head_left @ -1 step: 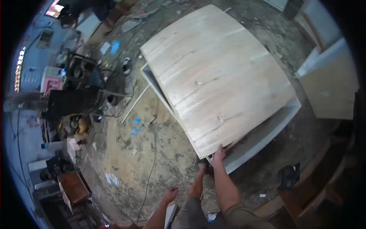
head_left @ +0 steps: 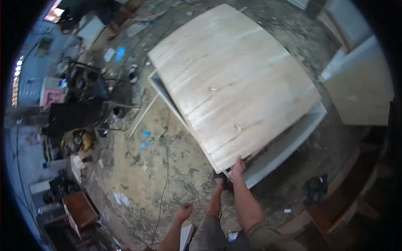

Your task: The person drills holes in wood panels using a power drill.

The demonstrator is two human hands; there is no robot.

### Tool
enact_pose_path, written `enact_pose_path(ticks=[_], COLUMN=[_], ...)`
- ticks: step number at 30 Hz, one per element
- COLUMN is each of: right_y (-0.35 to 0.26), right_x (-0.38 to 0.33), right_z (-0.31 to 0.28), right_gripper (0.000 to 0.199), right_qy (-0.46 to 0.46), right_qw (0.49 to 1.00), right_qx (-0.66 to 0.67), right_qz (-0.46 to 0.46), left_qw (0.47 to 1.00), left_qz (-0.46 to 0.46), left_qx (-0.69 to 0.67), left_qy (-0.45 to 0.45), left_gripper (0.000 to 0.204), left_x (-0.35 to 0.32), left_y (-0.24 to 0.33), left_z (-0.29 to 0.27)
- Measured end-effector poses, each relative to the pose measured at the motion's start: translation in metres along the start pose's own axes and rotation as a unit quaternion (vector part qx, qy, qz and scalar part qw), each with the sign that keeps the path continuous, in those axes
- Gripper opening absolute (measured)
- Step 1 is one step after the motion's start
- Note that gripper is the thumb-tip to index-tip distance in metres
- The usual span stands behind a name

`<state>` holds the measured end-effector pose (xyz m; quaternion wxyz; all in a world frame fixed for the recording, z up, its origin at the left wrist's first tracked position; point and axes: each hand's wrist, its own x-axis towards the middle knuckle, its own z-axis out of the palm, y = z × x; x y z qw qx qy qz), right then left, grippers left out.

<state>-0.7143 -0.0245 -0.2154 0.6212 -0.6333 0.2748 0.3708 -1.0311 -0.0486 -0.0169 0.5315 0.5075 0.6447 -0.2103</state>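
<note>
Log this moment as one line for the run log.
right hand: on near edge of plywood sheet | sheet: lying on white cabinet frame | left hand: free, open, low over concrete floor

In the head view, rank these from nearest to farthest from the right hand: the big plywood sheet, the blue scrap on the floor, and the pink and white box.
From the right hand:
1. Plywood sheet, touched at its near corner.
2. Blue scrap, on the floor to the left.
3. Pink and white box, far left among the clutter.
</note>
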Motion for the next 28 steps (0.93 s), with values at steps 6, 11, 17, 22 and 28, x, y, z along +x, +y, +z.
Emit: enact_pose_path(ticks=[6,11,17,22,28], right_y=[-0.06,-0.13,-0.21,-0.285,-0.345], right_x=[-0.035,-0.115,-0.203,-0.262,-0.288], right_z=[-0.027,-0.055,-0.098,-0.116,-0.11], right_gripper=[0.049,0.051,0.048,0.043,0.041], right_qy=[0.024,-0.012,0.112,0.036,-0.025], right_qw=[0.996,0.987,0.964,0.969,0.962], right_qx=[-0.054,-0.114,-0.228,-0.201,-0.207], right_qz=[-0.07,-0.116,-0.082,-0.136,-0.177], left_qw=[0.981,0.892,0.708,0.823,0.813], left_qz=[-0.019,0.088,0.178,0.385,0.44], left_qx=[-0.19,-0.443,-0.661,-0.38,-0.36], left_qy=[0.042,-0.003,-0.171,-0.173,-0.13], left_gripper=[0.036,0.064,0.075,0.07,0.071], left_x=[0.053,0.096,0.095,0.11,0.107], left_y=[0.055,0.164,0.294,0.318,0.335], left_z=[-0.029,-0.045,-0.069,-0.096,-0.16])
